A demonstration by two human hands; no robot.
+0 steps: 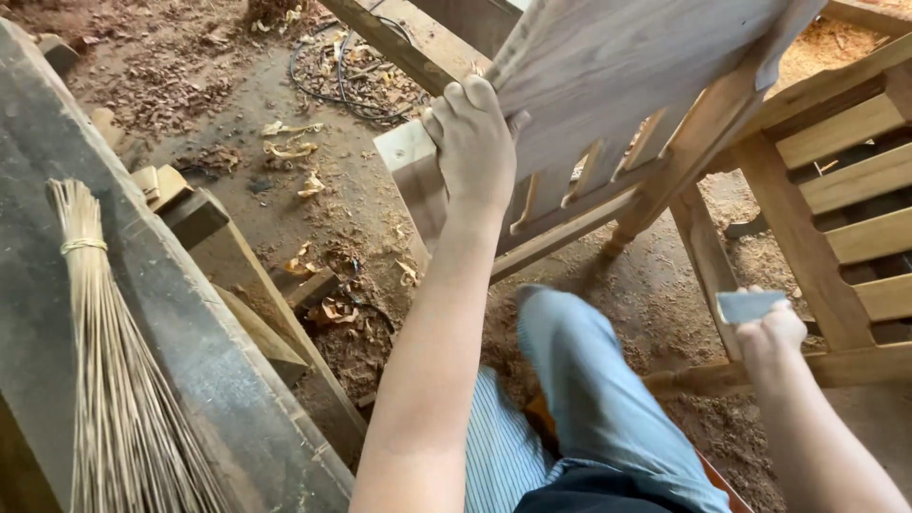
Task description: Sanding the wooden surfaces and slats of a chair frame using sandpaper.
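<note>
At the far left a long grey worn plank runs diagonally, rough and dusty, and a broom of thin pale straw stalks tied with a cord lies on it. Beside it some short brown wood offcuts rest on the earth floor, which is covered with reddish sawdust and curled shavings. A loop of thin dark cable lies farther back.

In the middle, the left hand is closed around the edge of a pale, smooth unfinished wooden panel with slats, which is tilted up in the air in front of the person. Its surface looks already planed and clean, and the slats are fitted in the frame, so the joinery seems done; the bare, unvarnished wood suggests that smoothing or finishing is what remains, I judge.

Below, the person's knee in light blue cloth is raised.

At the right, the right hand pinches a small flat grey-blue rectangular piece, perhaps a scraper or sanding sheet; I cannot tell which. Behind it stands a light brown wooden slatted frame, its bars flat and square-edged.
</note>
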